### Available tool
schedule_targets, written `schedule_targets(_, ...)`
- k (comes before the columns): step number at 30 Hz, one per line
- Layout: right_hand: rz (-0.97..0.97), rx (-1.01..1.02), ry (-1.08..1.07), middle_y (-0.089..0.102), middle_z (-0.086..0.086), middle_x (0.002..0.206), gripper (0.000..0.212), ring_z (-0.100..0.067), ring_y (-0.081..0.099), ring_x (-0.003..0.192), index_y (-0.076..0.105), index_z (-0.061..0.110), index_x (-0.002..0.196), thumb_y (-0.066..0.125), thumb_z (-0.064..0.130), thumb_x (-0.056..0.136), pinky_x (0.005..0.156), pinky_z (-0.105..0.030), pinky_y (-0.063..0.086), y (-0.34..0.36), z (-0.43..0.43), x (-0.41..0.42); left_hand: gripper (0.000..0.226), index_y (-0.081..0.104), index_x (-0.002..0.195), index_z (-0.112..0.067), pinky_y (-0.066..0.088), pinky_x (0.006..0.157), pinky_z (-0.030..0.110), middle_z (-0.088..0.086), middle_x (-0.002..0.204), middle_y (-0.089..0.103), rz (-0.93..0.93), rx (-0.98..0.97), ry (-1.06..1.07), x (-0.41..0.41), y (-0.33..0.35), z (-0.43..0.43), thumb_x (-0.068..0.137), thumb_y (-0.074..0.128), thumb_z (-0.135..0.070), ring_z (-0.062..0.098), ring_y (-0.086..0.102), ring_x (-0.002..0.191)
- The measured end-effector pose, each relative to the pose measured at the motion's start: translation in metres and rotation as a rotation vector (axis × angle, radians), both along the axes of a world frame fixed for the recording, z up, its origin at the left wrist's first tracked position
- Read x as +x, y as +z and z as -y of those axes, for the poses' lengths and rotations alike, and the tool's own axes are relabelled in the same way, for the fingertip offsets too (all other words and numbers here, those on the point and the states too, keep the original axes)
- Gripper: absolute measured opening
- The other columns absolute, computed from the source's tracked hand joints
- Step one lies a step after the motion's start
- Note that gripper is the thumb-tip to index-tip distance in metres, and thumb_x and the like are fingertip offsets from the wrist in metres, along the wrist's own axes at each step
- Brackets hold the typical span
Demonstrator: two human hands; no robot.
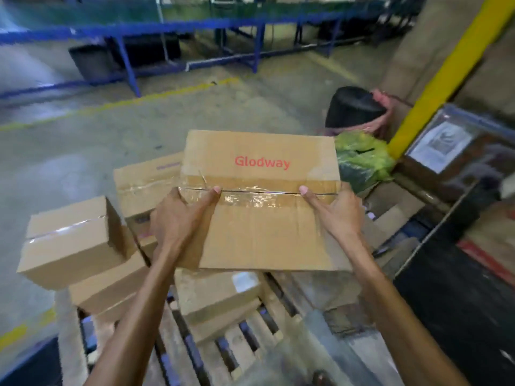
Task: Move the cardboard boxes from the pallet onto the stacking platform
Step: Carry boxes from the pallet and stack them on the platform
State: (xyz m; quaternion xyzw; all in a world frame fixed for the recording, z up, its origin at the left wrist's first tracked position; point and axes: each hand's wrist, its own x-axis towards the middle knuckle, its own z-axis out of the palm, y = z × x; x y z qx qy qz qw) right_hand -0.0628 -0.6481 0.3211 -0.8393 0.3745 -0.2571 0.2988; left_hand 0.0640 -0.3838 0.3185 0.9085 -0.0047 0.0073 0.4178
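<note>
Both hands on one brown corrugated cardboard box printed "Glodway" in red (260, 201), held up in the air above the wooden slatted pallet (245, 344). Left hand (181, 218) grips the box's left edge, thumb laid on top along the taped seam, the other fingers wrapped under the side and out of sight. Right hand (334, 210) mirrors it on the right edge, thumb on the seam, fingers spread wide along the side. Box top is flat, creased, with a strip of glossy clear tape across the centre seam, wrinkled and reflective. Below and left of the grip: smaller plain brown cardboard boxes (75, 240), taped the same way, stacked loosely on the pallet, one tilted. Directly under the held box, another flat cardboard box (217, 296) with a white label. Beyond the right hand: green crumpled plastic bag (362, 160), black bin (354, 107), yellow painted post (446, 73). Bare grey concrete floor (83, 151) beyond the left hand. Frame edges are blurred.
</note>
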Motion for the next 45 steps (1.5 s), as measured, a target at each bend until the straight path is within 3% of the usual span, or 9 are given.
schedule_targets(6,0.08,-0.148,-0.238,0.073,-0.004,0.102,0.071,-0.027,0.068,0.097,0.065,0.015,0.104,0.061,0.081,0.076,0.075,-0.033,0.047,0.105,0.158,-0.106,0.08,0.072,0.113,-0.023,0.052,0.083,0.039,0.009,0.109,0.076,0.065,-0.118,-0.355,-0.026,0.096,0.207,0.068,0.059,-0.088,0.035,0.069,0.101)
schedule_targets(14,0.122,-0.265,-0.48,0.075,-0.015,0.103,0.075,-0.038,0.067,0.102,0.073,0.011,0.098,0.059,0.082,0.076,0.079,-0.04,0.053,0.229,0.388,-0.268,0.072,0.072,0.097,-0.013,0.039,0.073,0.032,0.014,0.1,0.07,0.196,-0.196,-0.636,-0.13,0.212,0.495,0.077,0.061,-0.081,0.03,0.059,0.087)
schedule_targets(19,0.202,-0.124,-0.492,0.076,-0.005,0.093,0.062,-0.026,0.071,0.086,0.075,0.013,0.085,0.074,0.072,0.065,0.079,-0.042,0.06,0.305,0.513,-0.358,0.065,0.067,0.078,-0.02,0.058,0.086,0.039,0.007,0.098,0.074,0.086,-0.265,-0.83,-0.177,0.281,0.642,0.062,0.069,-0.083,0.029,0.071,0.092)
schedule_targets(23,0.087,-0.026,-0.486,0.072,-0.005,0.097,0.057,-0.019,0.069,0.08,0.07,0.006,0.099,0.076,0.059,0.08,0.063,-0.03,0.05,0.342,0.583,-0.427,0.056,0.065,0.104,-0.012,0.054,0.062,0.031,0.006,0.094,0.072,-0.098,-0.297,-1.039,-0.215,0.318,0.743,0.077,0.079,-0.059,0.019,0.069,0.076)
schedule_targets(27,0.073,0.011,-0.545,0.069,-0.014,0.117,0.073,-0.028,0.07,0.099,0.064,-0.002,0.118,0.077,0.059,0.08,0.076,-0.036,0.056,0.336,0.644,-0.47,0.069,0.065,0.116,-0.006,0.058,0.069,0.034,0.012,0.103,0.075,-0.168,-0.196,-1.124,-0.241,0.309,0.839,0.072,0.084,-0.056,0.025,0.072,0.077)
schedule_targets(32,0.05,0.062,-0.62,0.057,-0.013,0.119,0.078,-0.023,0.06,0.087,0.05,-0.007,0.134,0.075,0.05,0.086,0.052,-0.029,0.041,0.31,0.699,-0.503,0.054,0.068,0.092,-0.01,0.053,0.061,0.03,0.01,0.089,0.072,-0.114,-0.062,-1.15,-0.277,0.29,0.922,0.074,0.081,-0.059,0.023,0.069,0.069)
schedule_targets(37,0.028,0.144,-0.676,0.064,-0.013,0.121,0.073,-0.028,0.065,0.102,0.059,-0.003,0.122,0.076,0.055,0.082,0.075,-0.034,0.054,0.274,0.745,-0.52,0.076,0.07,0.108,-0.007,0.06,0.081,0.041,0.012,0.101,0.075,-0.134,0.02,-1.182,-0.291,0.273,0.969,0.064,0.082,-0.068,0.028,0.075,0.085)
schedule_targets(42,0.042,0.194,-0.694,0.066,-0.008,0.108,0.059,-0.022,0.063,0.086,0.061,0.003,0.098,0.072,0.06,0.083,0.066,-0.032,0.044,0.239,0.767,-0.524,0.089,0.067,0.124,-0.008,0.047,0.055,0.03,0.008,0.098,0.072,-0.13,0.068,-1.157,-0.294,0.252,0.988,0.066,0.077,-0.074,0.019,0.068,0.071)
schedule_targets(45,-0.004,0.203,-0.7,0.06,-0.003,0.091,0.056,-0.018,0.06,0.076,0.057,0.006,0.085,0.071,0.06,0.084,0.059,-0.032,0.042,0.241,0.77,-0.526,0.09,0.064,0.131,-0.006,0.046,0.063,0.032,0.013,0.119,0.07,-0.075,0.092,-1.145,-0.293,0.25,0.997,0.071,0.074,-0.073,0.021,0.065,0.074)
